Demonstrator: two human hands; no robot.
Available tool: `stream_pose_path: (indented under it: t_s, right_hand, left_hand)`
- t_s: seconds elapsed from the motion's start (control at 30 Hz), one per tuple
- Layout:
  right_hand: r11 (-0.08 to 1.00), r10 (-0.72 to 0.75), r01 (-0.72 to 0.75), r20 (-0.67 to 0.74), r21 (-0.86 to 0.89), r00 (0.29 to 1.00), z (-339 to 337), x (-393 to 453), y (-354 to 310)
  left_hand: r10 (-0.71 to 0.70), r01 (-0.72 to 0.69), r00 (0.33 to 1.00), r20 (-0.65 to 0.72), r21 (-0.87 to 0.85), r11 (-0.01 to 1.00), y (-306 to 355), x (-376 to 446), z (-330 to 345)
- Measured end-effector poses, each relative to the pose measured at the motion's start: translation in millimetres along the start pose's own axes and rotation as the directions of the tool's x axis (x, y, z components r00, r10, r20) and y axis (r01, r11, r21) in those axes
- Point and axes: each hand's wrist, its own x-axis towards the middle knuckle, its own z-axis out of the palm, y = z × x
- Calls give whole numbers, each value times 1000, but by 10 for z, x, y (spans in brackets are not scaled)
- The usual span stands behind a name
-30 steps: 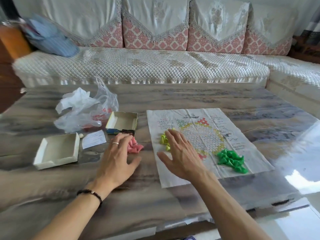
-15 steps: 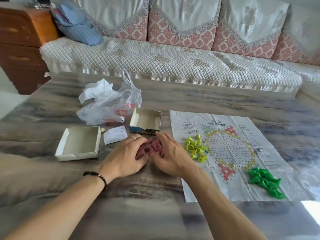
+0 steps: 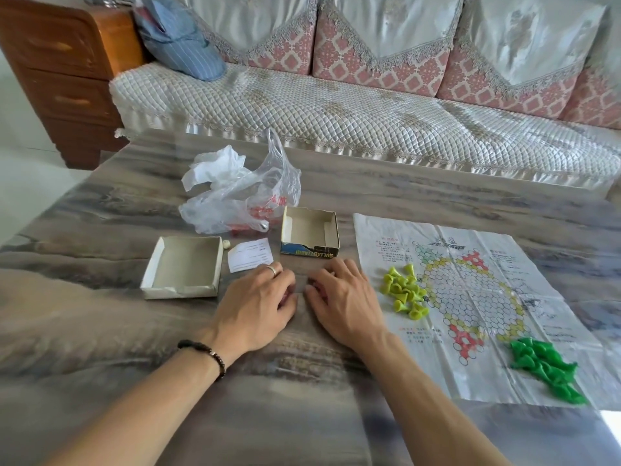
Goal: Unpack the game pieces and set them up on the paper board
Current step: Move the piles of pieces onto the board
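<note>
Both hands have flattened out compared with half a second back, when they were bunched round the reddish pieces with those pieces showing between the fingers; now they pretty much cover them. Going big to small: a quilted cream sofa (image 3: 336, 119) with pink-patterned cushions runs along the back, a brown wooden cabinet (image 3: 64, 68) stands at its left end, and a blue striped cloth bundle (image 3: 178, 38) sits on the seat. In front is the grey, wood-grain glossy counter (image 3: 134, 331). On its right side lies the creased white paper board (image 3: 537, 297) printed with a hexagon grid. A crumpled clear plastic bag (image 3: 242, 196) sits toward the back left, with a shallow white cardboard tray (image 3: 183, 267) near it and a small open cardboard box with a blue printed side (image 3: 309, 235) just left of the board. The left hand (image 3: 255, 304), ring on one finger and a dark bead bracelet at the wrist, and the right hand (image 3: 346, 301) lie palm down side by side, nearly touching, fingers loosely spread over the small dark red game pieces (image 3: 312, 283), which only peek out, so I can't tell whether either hand actually grips any. A pile of dark green cone pieces (image 3: 544, 368) sits on the board's near right corner, a cluster of yellow-green cone pieces (image 3: 405, 290) on its left edge. A small white printed slip (image 3: 250, 254) lies between tray and box.
</note>
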Motion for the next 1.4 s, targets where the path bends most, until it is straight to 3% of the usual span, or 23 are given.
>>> stream_pose_path:
  t_s: [0.37,0.63,0.9,1.03,1.17,1.4]
  right_hand:
    - [995,85,-90,-100,-45,991,-18,11,-107]
    - [981,158,-170,-122,-97,980,-56,5,-143]
    - [990,113,-123,-129,-68,985,-70,55,-91]
    - [976,210,-202,-102,84,972,-101,169,-47]
    - [889,378,-358,-19,285,925,-110,237,81]
    - [768,489,-445,27,461,872,-379,274,207]
  left_hand:
    - [23,-10,995,-102,124,992,69,3,-67]
    - [5,11,989,-149,105,994,21,38,-1]
    - [64,-50,984,-168,85,995,-93,191,78]
    - [27,-24,990,-140,22,999,-79,198,42]
    - [11,-13,993,-118,-11,1000,-44,186,5]
    - [-30,13,990,-134,-122,992,101,310,24]
